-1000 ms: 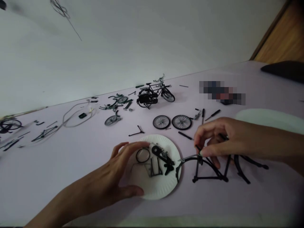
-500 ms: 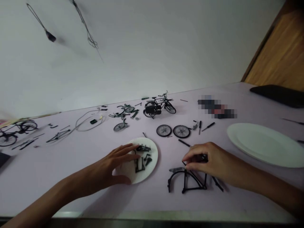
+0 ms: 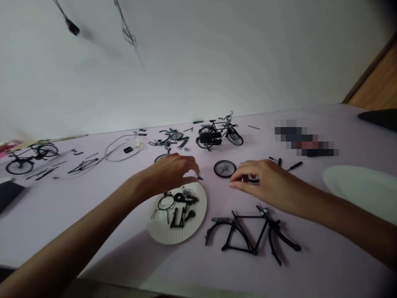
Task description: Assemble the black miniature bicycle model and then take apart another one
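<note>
My left hand (image 3: 169,173) hangs above the far rim of a white paper plate (image 3: 189,231), fingertips near a small black part (image 3: 199,177). It holds nothing I can see. On the plate lie a black ring (image 3: 166,203) and several black bicycle parts. My right hand (image 3: 259,180) is curled over a spoked model wheel (image 3: 253,179), mostly hiding it, and I cannot tell whether it grips it. A second spoked wheel (image 3: 225,169) lies just left of my fingertips. Below my right hand, a black model bicycle frame (image 3: 249,231) rests flat on the table, untouched.
A complete model bicycle (image 3: 218,134) stands beyond the hands among scattered parts. Another bicycle (image 3: 31,157) stands far left, near a looped cable (image 3: 122,153). A large white plate (image 3: 356,190) lies at right. A wall borders the lilac table's far side.
My right hand has let go of the frame and moved up to the wheel. My left hand has lifted off the plate toward its far rim. The view has turned.
</note>
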The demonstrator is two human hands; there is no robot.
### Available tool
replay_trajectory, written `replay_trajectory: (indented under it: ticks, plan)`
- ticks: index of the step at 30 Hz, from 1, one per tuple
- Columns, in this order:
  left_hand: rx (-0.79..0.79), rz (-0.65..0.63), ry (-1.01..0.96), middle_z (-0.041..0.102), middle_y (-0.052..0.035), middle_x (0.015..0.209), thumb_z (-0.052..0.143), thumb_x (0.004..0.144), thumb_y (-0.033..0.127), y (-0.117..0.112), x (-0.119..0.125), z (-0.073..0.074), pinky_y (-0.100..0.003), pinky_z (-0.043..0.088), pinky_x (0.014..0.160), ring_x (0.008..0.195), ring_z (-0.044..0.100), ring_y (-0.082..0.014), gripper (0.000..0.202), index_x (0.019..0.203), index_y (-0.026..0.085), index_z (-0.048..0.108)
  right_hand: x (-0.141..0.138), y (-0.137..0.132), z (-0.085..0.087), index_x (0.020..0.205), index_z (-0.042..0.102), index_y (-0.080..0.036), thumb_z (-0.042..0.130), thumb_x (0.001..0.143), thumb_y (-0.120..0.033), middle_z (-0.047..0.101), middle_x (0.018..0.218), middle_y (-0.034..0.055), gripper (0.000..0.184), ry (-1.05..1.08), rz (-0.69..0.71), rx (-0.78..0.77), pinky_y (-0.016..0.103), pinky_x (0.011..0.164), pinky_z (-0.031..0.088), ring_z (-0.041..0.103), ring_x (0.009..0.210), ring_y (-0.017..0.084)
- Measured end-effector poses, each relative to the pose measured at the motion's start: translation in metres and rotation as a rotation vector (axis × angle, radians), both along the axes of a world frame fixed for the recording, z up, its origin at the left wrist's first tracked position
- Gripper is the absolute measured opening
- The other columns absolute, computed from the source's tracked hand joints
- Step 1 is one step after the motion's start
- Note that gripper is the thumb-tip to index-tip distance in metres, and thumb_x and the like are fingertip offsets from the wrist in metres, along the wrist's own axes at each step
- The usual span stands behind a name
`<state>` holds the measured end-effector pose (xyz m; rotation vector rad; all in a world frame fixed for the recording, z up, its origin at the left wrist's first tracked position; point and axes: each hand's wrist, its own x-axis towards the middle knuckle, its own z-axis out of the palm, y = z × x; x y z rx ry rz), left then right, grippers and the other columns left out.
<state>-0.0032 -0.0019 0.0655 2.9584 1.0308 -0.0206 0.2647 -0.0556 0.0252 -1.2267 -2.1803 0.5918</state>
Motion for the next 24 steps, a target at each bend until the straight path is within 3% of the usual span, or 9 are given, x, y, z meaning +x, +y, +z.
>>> replay_trajectory:
  ticks: [3,7,9,11,14,17,20,24]
  plan:
    - [-0.048,-0.055,0.005,0.07,-0.0028,0.101,0.066,0.089,0.02,0.017,0.017,-0.011,-0.025,0.049,0.063,0.073,0.067,-0.014,0.008,0.096,0.02,0.069,0.008,0.02,-0.001,0.089,0.073,-0.023,0.067,0.087,-0.036,0.072,0.085,0.0004,0.015,0.021,-0.036,0.174,0.029,0.067,0.05,0.065,0.075,0.016]
    - [-0.053,-0.094,-0.033,0.07,-0.0042,0.096,0.055,0.093,0.013,0.027,0.013,-0.025,-0.023,0.048,0.064,0.075,0.066,-0.0135,0.015,0.098,0.019,0.068,0.028,0.034,-0.007,0.086,0.069,-0.02,0.065,0.089,-0.023,0.072,0.084,0.0005,0.006,0.039,-0.087,0.436,0.031,0.076,0.051,0.066,0.076,0.015]
    - [-0.03,-0.097,-0.055,0.069,-0.0054,0.096,0.053,0.094,0.014,0.031,0.009,-0.029,-0.024,0.049,0.067,0.077,0.066,-0.0147,0.017,0.101,0.019,0.068,0.039,0.035,-0.002,0.083,0.068,-0.021,0.064,0.088,-0.022,0.072,0.083,0.0006,0.006,0.056,-0.209,0.546,0.033,0.074,0.051,0.066,0.076,0.017]
    - [-0.012,-0.094,-0.072,0.069,-0.0059,0.098,0.052,0.094,0.015,0.036,0.004,-0.029,-0.025,0.051,0.071,0.08,0.066,-0.0154,0.018,0.102,0.018,0.068,0.049,0.033,0.007,0.082,0.067,-0.024,0.06,0.091,-0.025,0.071,0.082,0.0022,0.011,0.119,-0.415,0.637,0.036,0.073,0.052,0.067,0.078,0.021]
    - [0.074,-0.077,-0.142,0.066,-0.0064,0.107,0.052,0.095,0.015,0.041,-0.006,-0.021,-0.027,0.052,0.081,0.089,0.065,-0.0149,0.019,0.107,0.017,0.067,0.056,0.028,0.017,0.084,0.066,-0.028,0.054,0.095,-0.031,0.07,0.086,0.0044,0.017,0.196,-0.621,0.639,0.041,0.078,0.053,0.069,0.086,0.026]
    - [0.259,-0.013,-0.26,0.064,-0.0048,0.112,0.055,0.096,0.017,0.039,-0.021,-0.007,-0.027,0.05,0.085,0.093,0.062,-0.0128,0.019,0.11,0.017,0.068,0.057,0.025,0.015,0.087,0.066,-0.029,0.059,0.093,-0.033,0.068,0.087,0.0027,0.01,0.142,-0.614,0.623,0.041,0.079,0.053,0.068,0.087,0.026]
    - [0.395,0.038,-0.358,0.065,-0.0027,0.109,0.057,0.096,0.022,0.033,-0.035,0.002,-0.027,0.049,0.086,0.09,0.061,-0.0094,0.016,0.102,0.014,0.07,0.047,0.021,0.006,0.089,0.066,-0.027,0.065,0.089,-0.028,0.069,0.084,0.0015,0.002,0.022,-0.498,0.607,0.036,0.077,0.051,0.066,0.082,0.022]
    - [0.444,0.071,-0.519,0.071,0.0002,0.098,0.065,0.091,0.02,0.024,-0.043,-0.001,-0.023,0.052,0.076,0.086,0.064,-0.0101,0.007,0.093,0.017,0.072,0.015,0.01,0.005,0.088,0.066,-0.026,0.07,0.085,-0.021,0.07,0.089,0.0002,0.006,-0.004,-0.26,0.454,0.03,0.075,0.051,0.065,0.078,0.017]
